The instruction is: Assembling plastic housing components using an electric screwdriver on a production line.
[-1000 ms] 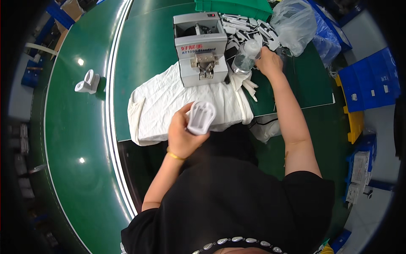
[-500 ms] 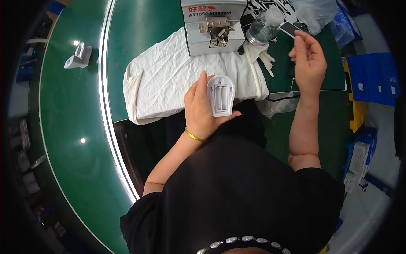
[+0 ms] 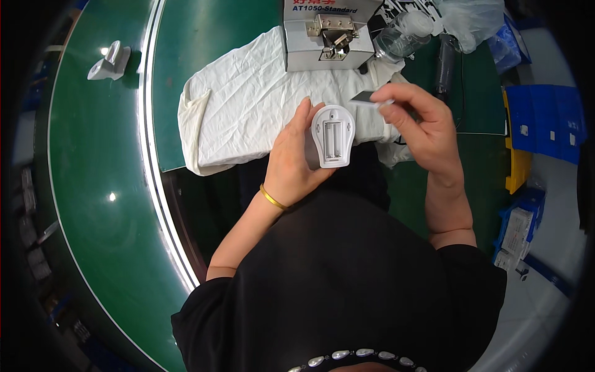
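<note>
My left hand (image 3: 291, 152) is closed round a white, rounded plastic housing (image 3: 348, 152) that narrows toward me. Its open battery compartment (image 3: 333, 139) faces up and no batteries show in it. To the right of the housing, and apart from it, my right hand (image 3: 421, 124) pinches a small flat cover (image 3: 364, 97), dark on its upper face with a pale edge, between thumb and forefinger. Both hands are over the near edge of a white cloth (image 3: 242, 105) spread on the green table.
A grey box-shaped machine (image 3: 328, 46) with a metal fixture stands on the cloth. Right of it are a clear plastic jar (image 3: 403, 40), plastic bags (image 3: 474, 22) and a dark cylindrical tool (image 3: 445, 68). A white plastic part (image 3: 111, 62) lies on the green surface at left. Blue bins (image 3: 545, 121) are at right.
My right hand has come left and nearer with the cover, from beside the jar to close by the housing. My left hand keeps holding the housing. The view has shifted slightly.
</note>
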